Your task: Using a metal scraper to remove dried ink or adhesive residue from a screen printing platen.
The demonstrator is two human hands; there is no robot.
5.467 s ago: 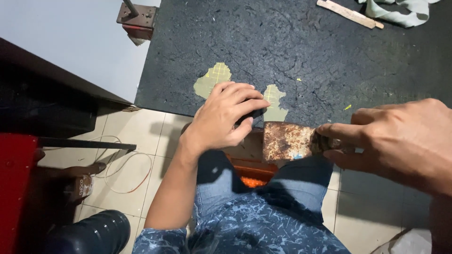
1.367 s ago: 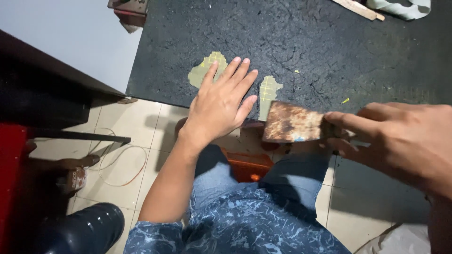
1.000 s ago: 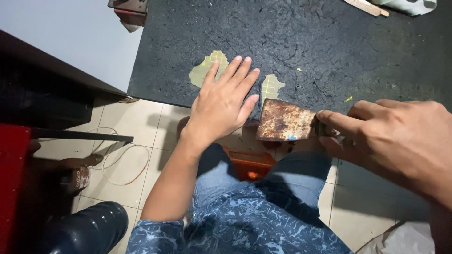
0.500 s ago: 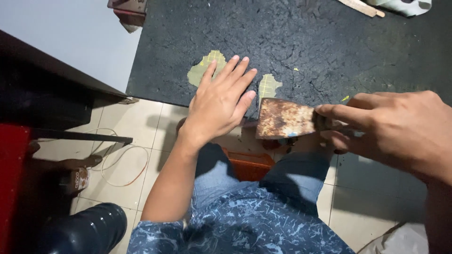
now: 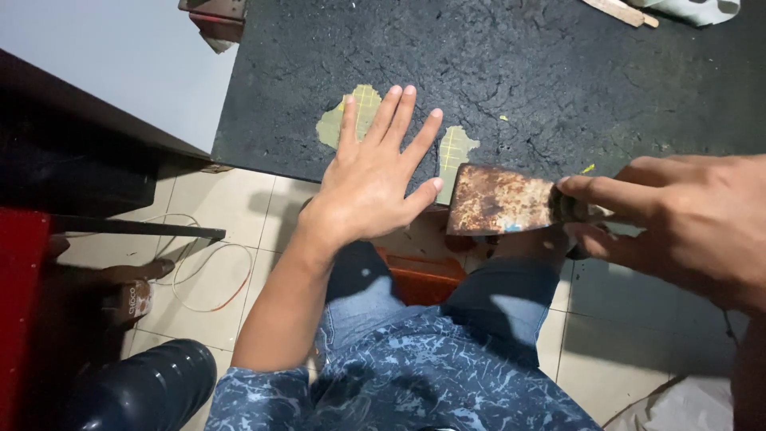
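Observation:
My left hand lies flat, fingers spread, on the near edge of a black worn work mat. Its fingers rest on a pale yellow-green patch where the black surface has come off; a second patch shows beside the hand. My right hand grips the handle of a rusty flat-bladed scraper. The blade is held level at the mat's near edge, just right of my left thumb.
An orange stool edge shows between my knees above beige floor tiles. A black boot and a thin cable loop lie at the left. A wooden stick and grey cloth sit at the mat's far right.
My left hand went from curled fingers to lying flat and spread. The scraper blade shifted slightly left and right along the mat's edge, ending close to my left thumb.

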